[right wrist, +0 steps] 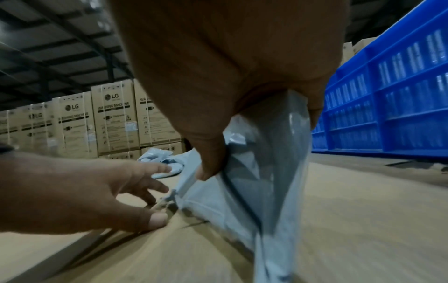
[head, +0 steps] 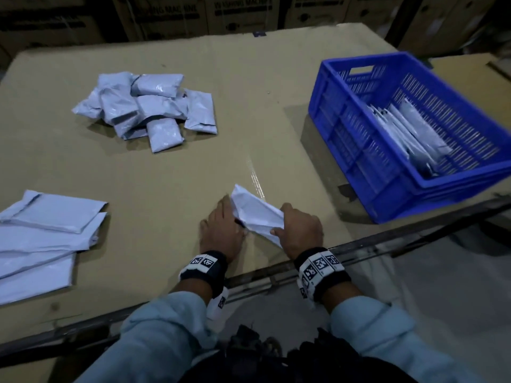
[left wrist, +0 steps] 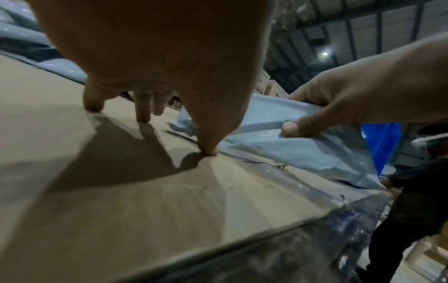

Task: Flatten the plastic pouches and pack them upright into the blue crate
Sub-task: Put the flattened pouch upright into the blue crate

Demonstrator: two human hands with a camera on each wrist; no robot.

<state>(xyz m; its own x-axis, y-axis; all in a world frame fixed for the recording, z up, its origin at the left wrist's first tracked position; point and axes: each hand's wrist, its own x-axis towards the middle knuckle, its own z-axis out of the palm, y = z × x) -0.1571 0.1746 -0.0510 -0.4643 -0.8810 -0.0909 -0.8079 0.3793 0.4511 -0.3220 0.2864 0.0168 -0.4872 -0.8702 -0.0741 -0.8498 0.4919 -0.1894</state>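
- The right hand (head: 300, 230) pinches one pale grey plastic pouch (head: 255, 214) near the front edge of the cardboard-covered worktop (head: 166, 167); thumb and fingers are clamped on its near end.
- The left hand (head: 221, 230) has its fingers spread, the tips resting on the worktop beside the pouch.
- To flatten it well, I think the left palm should press it down while the right hand holds it taut.
- Then stand it in the blue slotted plastic crate (head: 359, 150) at the right edge, against the pouches already there.

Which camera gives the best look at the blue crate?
The head view: it shows the whole crate from above, with pouches standing inside. The right wrist view shows only its slatted outer wall; the left wrist view catches just a blue sliver behind the held pouch.
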